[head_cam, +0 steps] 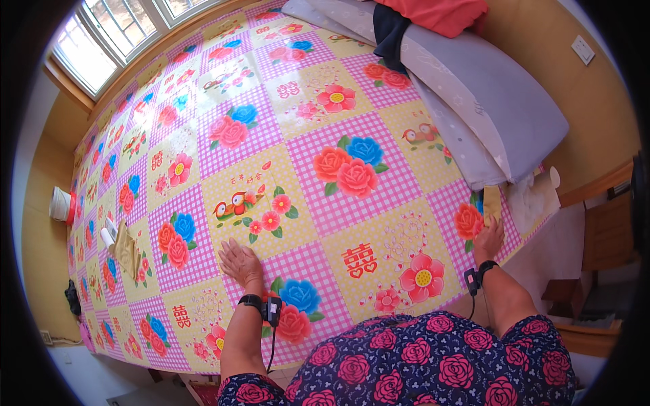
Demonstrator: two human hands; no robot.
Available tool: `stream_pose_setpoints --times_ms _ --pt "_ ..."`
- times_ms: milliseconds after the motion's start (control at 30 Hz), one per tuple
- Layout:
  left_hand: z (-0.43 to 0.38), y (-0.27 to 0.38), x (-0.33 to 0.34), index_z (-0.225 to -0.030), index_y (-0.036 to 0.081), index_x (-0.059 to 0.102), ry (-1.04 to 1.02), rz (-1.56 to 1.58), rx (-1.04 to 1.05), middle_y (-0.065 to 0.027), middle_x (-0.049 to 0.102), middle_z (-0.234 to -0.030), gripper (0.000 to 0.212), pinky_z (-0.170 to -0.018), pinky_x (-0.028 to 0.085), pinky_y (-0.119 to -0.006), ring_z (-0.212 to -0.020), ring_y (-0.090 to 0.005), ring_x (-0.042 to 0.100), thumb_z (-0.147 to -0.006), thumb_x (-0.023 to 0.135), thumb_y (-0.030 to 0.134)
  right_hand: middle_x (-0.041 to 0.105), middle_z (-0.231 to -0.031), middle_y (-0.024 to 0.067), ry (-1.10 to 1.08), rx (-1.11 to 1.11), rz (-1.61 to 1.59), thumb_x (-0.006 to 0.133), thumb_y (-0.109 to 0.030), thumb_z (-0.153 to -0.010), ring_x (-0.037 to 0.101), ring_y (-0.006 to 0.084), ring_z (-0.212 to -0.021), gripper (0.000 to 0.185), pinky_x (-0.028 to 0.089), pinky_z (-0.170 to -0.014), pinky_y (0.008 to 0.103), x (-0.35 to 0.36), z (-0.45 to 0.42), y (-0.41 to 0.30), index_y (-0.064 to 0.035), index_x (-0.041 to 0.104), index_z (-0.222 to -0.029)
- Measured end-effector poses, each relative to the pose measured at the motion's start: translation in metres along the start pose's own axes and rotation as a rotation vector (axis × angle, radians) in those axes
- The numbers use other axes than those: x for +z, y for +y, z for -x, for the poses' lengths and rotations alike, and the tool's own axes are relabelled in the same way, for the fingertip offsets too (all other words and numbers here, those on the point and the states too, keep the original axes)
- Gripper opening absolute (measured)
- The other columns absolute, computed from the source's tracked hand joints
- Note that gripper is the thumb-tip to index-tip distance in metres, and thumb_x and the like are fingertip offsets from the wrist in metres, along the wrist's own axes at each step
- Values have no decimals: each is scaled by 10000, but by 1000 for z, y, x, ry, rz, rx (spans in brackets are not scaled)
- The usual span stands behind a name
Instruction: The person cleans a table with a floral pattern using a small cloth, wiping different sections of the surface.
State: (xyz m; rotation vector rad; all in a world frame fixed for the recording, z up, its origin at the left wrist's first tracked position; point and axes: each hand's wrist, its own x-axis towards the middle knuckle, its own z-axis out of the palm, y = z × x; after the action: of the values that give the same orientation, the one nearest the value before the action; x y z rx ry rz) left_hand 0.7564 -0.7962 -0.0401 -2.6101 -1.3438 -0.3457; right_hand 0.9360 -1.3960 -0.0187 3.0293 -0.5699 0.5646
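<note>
A patterned mat or sheet (365,228) with pink gingham and yellow dotted squares, printed with flowers, birds and writing, covers the broad raised surface before me. My left hand (241,263) rests palm down on it, fingers a little apart and holding nothing. At the right edge my right hand (488,239) has its fingers on a folded tan cloth (491,202), which lies against the corner of the grey bedding. Both wrists wear black straps with small cabled devices.
Folded grey bedding (472,96) lines the right side, with a red cloth (442,12) and a dark cloth (390,40) on top. Crumpled clear plastic (525,200) lies by the right edge. Far left are another tan cloth (126,248), white containers (107,234) and a white bucket (60,204).
</note>
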Motion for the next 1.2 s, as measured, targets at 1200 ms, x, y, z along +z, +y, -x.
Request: stream_pose_setpoints --times_ms 1200 --pt "185 -112 -55 -1335 63 377 27 11 -67 -135 361 -1396 511 -1070 226 -446 -1288 -338 313 -901 433 328 419 -1321 96 1 -42 -16 504 -205 -851 444 305 -1170 374 393 -895 474 -25 7 -7 -207 476 -1223"
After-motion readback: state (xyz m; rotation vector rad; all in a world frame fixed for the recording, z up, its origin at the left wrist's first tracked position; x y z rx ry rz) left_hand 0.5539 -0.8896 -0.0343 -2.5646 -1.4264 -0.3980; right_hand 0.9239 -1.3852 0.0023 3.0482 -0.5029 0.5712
